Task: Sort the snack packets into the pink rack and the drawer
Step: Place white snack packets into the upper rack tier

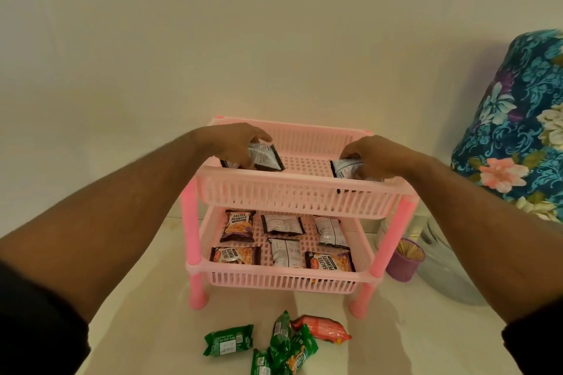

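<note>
left hand (236, 143): over the top tier's 9 o'clock end, fingers curled round a dark peanut packet (264, 157) with its white printed back up; packet low in the tray, tilted.
right hand (370, 155): over the top tier's 3 o'clock end, fingers pinching a second packet (345, 168), back side up, at the tray's front-right corner.
pink rack (289, 192): two slotted tiers on pink legs, standing on the tabletop (146, 323) against the wall.
top tier: only the two held packets visible inside; middle of the floor bare.
bottom tier (283, 278): six peanut packets lying flat in two rows of three. Back row: label-up at 9 o'clock, the other two back-up. Front row: label-up at 9 and 3 o'clock, back-up one between.
loose packets: on the tabletop at 6 o'clock from the rack, well apart from it. One green packet (228, 341) alone to the 9 o'clock side; a cluster of green packets (286, 347) overlapping; an orange packet (321, 329) touching the cluster at its 2 o'clock.
purple cup (403, 265): at 3 o'clock, just beside the rack's right front leg, filled with thin sticks.
floral fabric (518, 119): blue bundle at 2 o'clock, well apart.
drawer: can't tell, not in frame.
</note>
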A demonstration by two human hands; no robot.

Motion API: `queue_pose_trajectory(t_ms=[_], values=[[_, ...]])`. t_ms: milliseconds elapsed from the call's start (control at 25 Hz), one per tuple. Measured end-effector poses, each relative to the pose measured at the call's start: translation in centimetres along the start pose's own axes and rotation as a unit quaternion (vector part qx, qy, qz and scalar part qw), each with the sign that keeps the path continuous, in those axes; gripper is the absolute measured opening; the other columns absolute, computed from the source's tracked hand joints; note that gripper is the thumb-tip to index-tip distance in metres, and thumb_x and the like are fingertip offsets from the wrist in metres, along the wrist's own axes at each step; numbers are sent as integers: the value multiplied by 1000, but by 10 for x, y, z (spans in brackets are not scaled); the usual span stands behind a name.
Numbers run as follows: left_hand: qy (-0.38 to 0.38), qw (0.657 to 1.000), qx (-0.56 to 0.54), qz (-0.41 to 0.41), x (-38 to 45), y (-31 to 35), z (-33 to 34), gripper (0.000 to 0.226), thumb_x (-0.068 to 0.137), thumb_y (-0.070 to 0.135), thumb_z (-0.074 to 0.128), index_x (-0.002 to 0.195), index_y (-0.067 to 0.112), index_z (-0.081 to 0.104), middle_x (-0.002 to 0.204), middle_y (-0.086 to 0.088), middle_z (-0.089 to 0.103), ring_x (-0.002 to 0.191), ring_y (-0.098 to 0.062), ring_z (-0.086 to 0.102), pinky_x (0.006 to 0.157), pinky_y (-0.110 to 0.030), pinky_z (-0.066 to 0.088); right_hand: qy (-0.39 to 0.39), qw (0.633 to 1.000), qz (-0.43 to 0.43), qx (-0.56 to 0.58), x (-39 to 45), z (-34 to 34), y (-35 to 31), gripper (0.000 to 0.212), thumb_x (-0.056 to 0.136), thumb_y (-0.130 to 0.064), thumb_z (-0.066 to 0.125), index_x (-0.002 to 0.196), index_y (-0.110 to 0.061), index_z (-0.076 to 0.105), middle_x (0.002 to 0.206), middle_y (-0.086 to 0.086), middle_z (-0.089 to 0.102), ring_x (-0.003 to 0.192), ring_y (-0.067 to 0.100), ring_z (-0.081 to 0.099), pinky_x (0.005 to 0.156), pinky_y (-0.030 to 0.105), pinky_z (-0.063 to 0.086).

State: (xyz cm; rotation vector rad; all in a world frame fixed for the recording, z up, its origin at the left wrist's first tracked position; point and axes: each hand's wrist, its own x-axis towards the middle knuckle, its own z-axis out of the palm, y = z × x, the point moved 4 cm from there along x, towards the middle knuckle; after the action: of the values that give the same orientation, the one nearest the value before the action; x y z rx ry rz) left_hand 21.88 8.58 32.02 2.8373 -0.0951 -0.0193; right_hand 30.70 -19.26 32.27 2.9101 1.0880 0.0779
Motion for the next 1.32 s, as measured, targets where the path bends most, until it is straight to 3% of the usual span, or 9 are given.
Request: queue_pose_trajectory(t_ms=[200, 440, 600, 760, 800, 880, 1040, 1160, 1320], values=[[-101, 995, 17, -2, 9, -8, 14, 80, 82, 13, 76, 151, 27, 38, 141, 0, 50, 117, -24, 57, 82, -42, 60, -48, 999, -16, 14, 6, 14, 3, 36, 87, -16, 70, 123, -18, 68, 117, -2, 70, 100, 16, 63, 83, 26, 49], [-157, 986, 56, 2, 12, -14, 24, 75, 86, 24, 76, 150, 24, 38, 142, -2, 52, 125, -21, 54, 105, -43, 46, -124, 990, -5, 67, 5, 17, 3, 40, 85, -26, 75, 124, -22, 68, 117, -6, 70, 101, 11, 65, 91, 33, 54], [-149, 988, -21, -28, 10, -14, 17, 72, 87, 24, 74, 150, 22, 38, 146, 0, 50, 133, -20, 47, 113, -40, 37, -88, 976, 61, 188, 6, 8, 7, 46, 83, -1, 62, 124, -20, 67, 120, -8, 65, 108, 13, 60, 89, 28, 46], [9, 993, -92, -73, 12, -16, 3, 34, 82, 36, 78, 111, 21, 68, 117, 2, 65, 101, -15, 59, 86, -33, 45, 7, 973, 103, 206, 12, -1, 13, 3, 86, -12, 70, 85, -13, 72, 93, 1, 72, 75, 14, 61, 62, 26, 46], [33, 992, -83, -94, 12, -17, 3, 26, 82, 33, 78, 101, 18, 69, 112, 1, 65, 95, -16, 59, 79, -32, 46, -8, 976, 109, 187, 13, 2, 13, 11, 85, -20, 74, 81, -11, 70, 85, 1, 71, 71, 16, 61, 59, 27, 47], [8, 989, -68, -127, 11, -15, 11, 22, 84, 30, 77, 98, 16, 68, 108, -1, 66, 91, -21, 64, 77, -36, 55, -61, 977, 131, 155, 15, 15, 12, 25, 84, -32, 76, 81, -9, 67, 80, 3, 71, 68, 18, 64, 60, 30, 52], [-103, 983, -40, -146, 2, -6, 26, 25, 86, 17, 72, 110, 18, 66, 105, -2, 69, 75, -16, 72, 72, -35, 61, -115, 981, 134, 75, 14, 30, 7, 20, 88, -28, 67, 98, -11, 67, 99, 5, 71, 79, 16, 68, 63, 29, 55], [-135, 977, -52, -156, 1, -1, 27, 34, 86, 12, 73, 117, 17, 62, 103, -4, 70, 77, -19, 74, 63, -34, 61, -161, 964, 168, 131, 13, 31, 5, 33, 86, -24, 72, 117, -13, 64, 103, 2, 70, 87, 20, 72, 82, 43, 61], [-153, 970, -76, -173, 0, -3, 29, 50, 81, 10, 78, 124, 22, 57, 109, -9, 70, 82, -26, 75, 71, -42, 62, -198, 953, 167, 155, 12, 30, -2, 40, 83, -21, 76, 121, -18, 64, 99, 1, 73, 85, 21, 75, 85, 47, 60]])
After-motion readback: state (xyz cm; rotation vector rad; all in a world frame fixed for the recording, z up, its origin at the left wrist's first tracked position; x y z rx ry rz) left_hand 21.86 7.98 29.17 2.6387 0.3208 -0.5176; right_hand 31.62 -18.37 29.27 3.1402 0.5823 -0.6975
